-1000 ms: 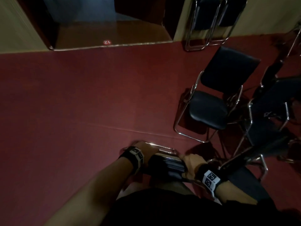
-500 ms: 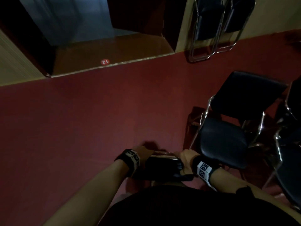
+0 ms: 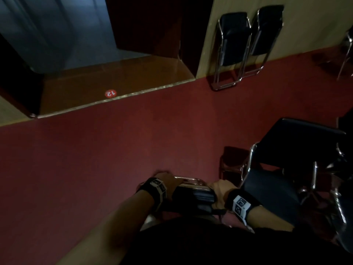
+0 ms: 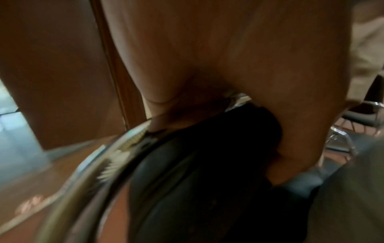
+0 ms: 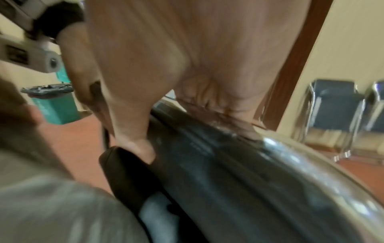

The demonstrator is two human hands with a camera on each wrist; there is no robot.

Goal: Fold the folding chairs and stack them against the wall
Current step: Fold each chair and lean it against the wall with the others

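The left hand (image 3: pixel 168 179) and right hand (image 3: pixel 221 189) keep their fingers curled on the folded chair (image 3: pixel 193 196), carried before the body; the two stacked chairs (image 3: pixel 235 39) at the wall now look nearer. Only the right wrist view shows a teal bin (image 5: pixel 56 105).

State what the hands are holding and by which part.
Both hands grip one folded chair at its top: left hand and right hand at opposite ends of the padded backrest and chrome frame.
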